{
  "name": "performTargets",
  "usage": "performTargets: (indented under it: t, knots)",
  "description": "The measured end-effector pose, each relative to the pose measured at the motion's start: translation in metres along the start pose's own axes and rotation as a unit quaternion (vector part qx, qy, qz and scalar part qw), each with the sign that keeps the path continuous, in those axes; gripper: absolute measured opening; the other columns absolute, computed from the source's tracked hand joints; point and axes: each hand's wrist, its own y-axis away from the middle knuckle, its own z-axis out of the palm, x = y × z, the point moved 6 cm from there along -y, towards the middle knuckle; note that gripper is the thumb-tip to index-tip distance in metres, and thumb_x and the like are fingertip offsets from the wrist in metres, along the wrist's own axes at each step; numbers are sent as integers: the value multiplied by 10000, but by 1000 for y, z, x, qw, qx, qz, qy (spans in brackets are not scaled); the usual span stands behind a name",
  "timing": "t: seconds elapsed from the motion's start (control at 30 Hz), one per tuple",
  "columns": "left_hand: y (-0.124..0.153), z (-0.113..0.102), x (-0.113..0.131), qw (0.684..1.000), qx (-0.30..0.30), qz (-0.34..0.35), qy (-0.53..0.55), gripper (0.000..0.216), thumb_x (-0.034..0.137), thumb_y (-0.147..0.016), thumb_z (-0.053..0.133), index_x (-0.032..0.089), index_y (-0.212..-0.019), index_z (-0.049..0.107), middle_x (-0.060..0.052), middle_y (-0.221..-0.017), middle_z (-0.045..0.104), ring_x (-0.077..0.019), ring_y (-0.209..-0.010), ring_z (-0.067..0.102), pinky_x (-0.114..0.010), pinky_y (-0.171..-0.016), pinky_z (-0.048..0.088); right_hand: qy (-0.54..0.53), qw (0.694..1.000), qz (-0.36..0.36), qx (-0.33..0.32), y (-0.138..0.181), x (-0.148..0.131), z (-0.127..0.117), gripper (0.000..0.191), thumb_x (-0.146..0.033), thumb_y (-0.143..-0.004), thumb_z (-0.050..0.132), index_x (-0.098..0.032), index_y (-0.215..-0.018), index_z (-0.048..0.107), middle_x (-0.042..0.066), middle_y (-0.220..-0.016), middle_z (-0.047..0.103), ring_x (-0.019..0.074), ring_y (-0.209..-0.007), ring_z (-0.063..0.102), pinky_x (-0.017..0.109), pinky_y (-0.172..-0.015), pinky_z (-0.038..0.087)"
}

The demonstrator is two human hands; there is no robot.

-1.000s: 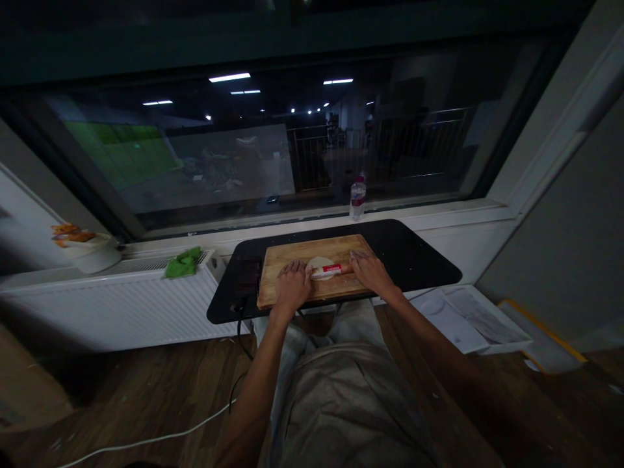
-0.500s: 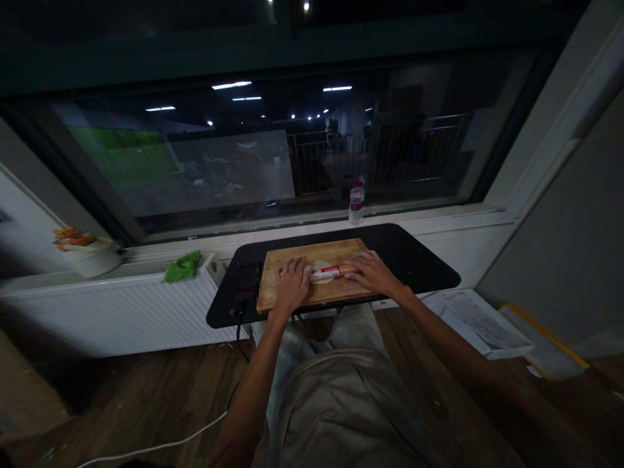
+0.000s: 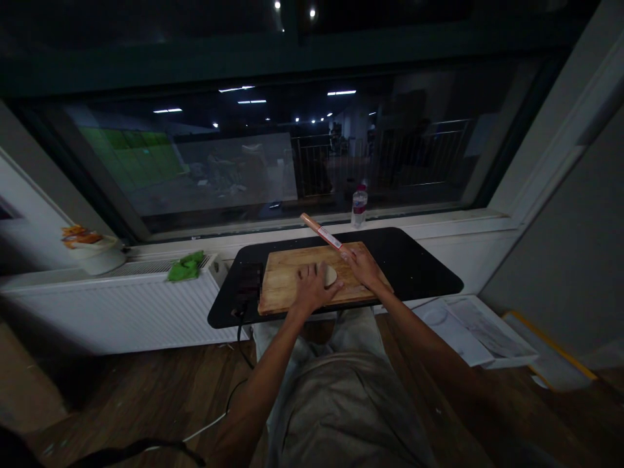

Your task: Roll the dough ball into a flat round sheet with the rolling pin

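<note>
A wooden cutting board (image 3: 280, 286) lies on a black tabletop (image 3: 419, 260). On it is a flat pale round of dough (image 3: 331, 275), partly covered by my left hand (image 3: 313, 286), whose fingers are spread over it. My right hand (image 3: 363, 266) is closed round the near end of a wooden rolling pin (image 3: 312, 223) with a red and white label. The pin is raised at a slant, its far end pointing up and left, off the dough. My right wrist is over the board's right side.
A dark box-like thing (image 3: 249, 279) with a cable sits left of the board. Behind the table, a water bottle (image 3: 359, 207) stands on the sill. A green cloth (image 3: 186, 266) and a white pot (image 3: 97, 255) rest by the radiator (image 3: 146, 318). An open white box (image 3: 487, 331) lies at right.
My left hand has let go of the rolling pin and moved right onto the dough. My right hand has lifted the pin and swung its free end up and away.
</note>
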Motion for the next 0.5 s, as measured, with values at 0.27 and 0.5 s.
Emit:
performTargets:
  t: [0.27, 0.5]
  knots:
    - [-17, -15, -17, 990, -58, 102, 82, 642, 537, -1051, 686, 203, -1594, 614, -163, -1638, 636, -372, -1523, 563, -522, -1315, 405, -21, 1000, -6, -9, 6, -4, 3, 392, -455, -1111, 747, -229, -1430, 715, 108, -1487, 694, 278, -1235, 727, 495, -1053, 652]
    - [-15, -28, -22, 991, -59, 75, 91, 833, 718, -993, 711, 203, -1634, 579, -182, -1718, 562, -395, -1585, 516, -537, -1326, 397, -35, 999, -15, -10, 5, -9, 6, 407, -451, -1109, 751, -220, -1441, 708, 114, -1478, 699, 281, -1235, 729, 498, -1050, 652]
